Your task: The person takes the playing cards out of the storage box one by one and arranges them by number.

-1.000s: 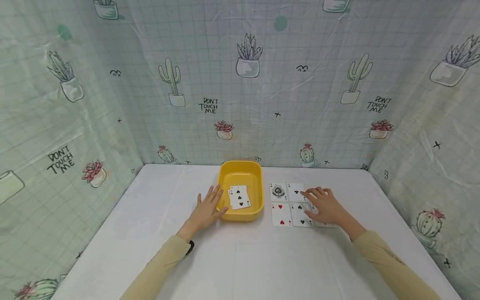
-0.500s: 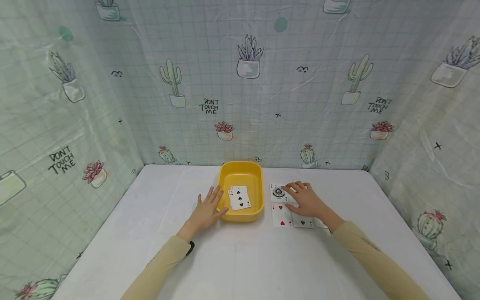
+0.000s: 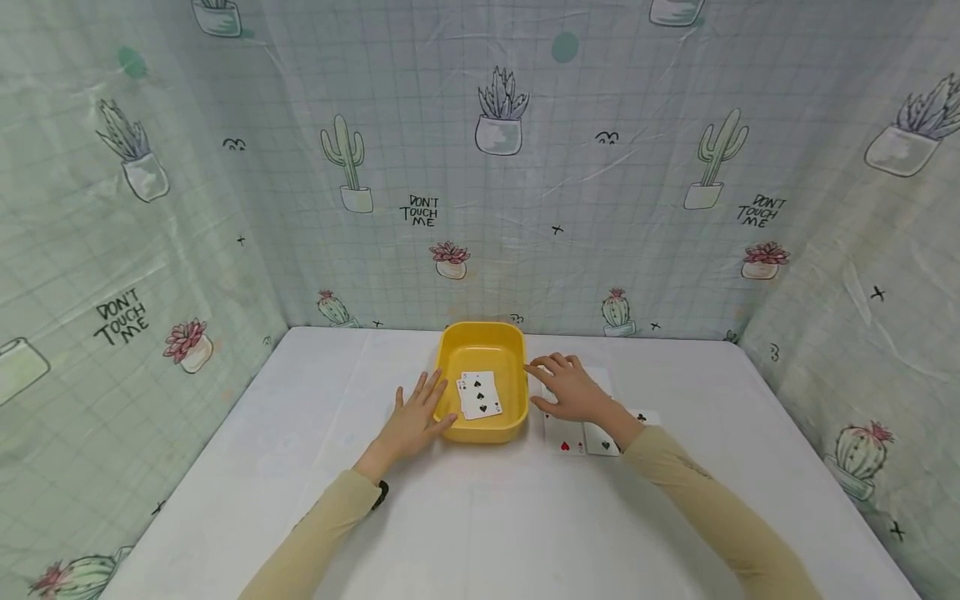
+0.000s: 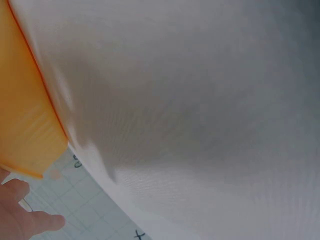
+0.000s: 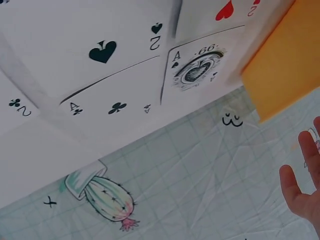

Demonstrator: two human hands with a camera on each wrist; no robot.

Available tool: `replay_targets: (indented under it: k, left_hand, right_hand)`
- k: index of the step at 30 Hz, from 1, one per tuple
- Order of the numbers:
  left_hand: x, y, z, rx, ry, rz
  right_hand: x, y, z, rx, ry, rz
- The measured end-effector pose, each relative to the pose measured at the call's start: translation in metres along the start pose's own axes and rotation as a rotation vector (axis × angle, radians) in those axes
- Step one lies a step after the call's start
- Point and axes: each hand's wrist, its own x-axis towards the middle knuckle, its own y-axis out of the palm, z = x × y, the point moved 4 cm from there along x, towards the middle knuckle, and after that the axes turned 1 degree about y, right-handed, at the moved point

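My left hand [image 3: 408, 425] lies with spread fingers on the left rim of a yellow plastic basin [image 3: 480, 435]. Inside the basin are overlapping playing cards [image 3: 480, 396]; the top one shows three spades. My right hand [image 3: 573, 396] hovers at the basin's right rim, over the laid-out cards, fingers slightly bent and apart, with nothing seen in them. The right wrist view shows the ace of spades [image 5: 197, 70], ace of clubs [image 5: 117, 107], two of spades [image 5: 102, 52], two of hearts [image 5: 225, 10] and two of clubs [image 5: 17, 107]. In the head view my right hand and forearm partly cover them.
A white-covered table [image 3: 465, 517] carries everything. Behind it and at both sides hangs a cloth [image 3: 525, 192] printed with cacti. The basin stands near the table's back edge, left of the cards.
My right hand has moved left across the cards to the basin's right rim, uncovering the two of clubs. My left hand has stayed on the basin, and the cards inside look the same.
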Motion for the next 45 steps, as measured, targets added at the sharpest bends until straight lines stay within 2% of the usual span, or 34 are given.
replay_targets:
  k: [11, 23, 28, 31, 36, 45]
  left_hand:
    - [0.000, -0.002, 0.000, 0.005, 0.000, 0.000]
    - [0.000, -0.001, -0.001, 0.003, 0.003, 0.005]
    - [-0.001, -0.002, -0.002, 0.007, 0.005, -0.001]
    - [-0.001, -0.003, -0.003, 0.005, 0.003, 0.003]
    - [-0.001, -0.003, -0.002, 0.005, 0.001, 0.004]
    - [0.000, -0.001, 0.000, -0.011, 0.011, 0.007]
  right_hand:
    - [0.035, 0.013, 0.017, 0.046, 0.027, 0.179]
    - [0.059, 0.022, 0.039, 0.039, 0.004, 0.253]
    - [0.066, 0.033, 0.041, 0.046, 0.033, 0.297]
    - [0.070, 0.040, 0.042, 0.029, 0.051, 0.337]
    - [0.075, 0.049, 0.046, -0.031, 0.035, 0.396]
    - [0.080, 0.063, 0.051, -0.093, 0.052, 0.451]
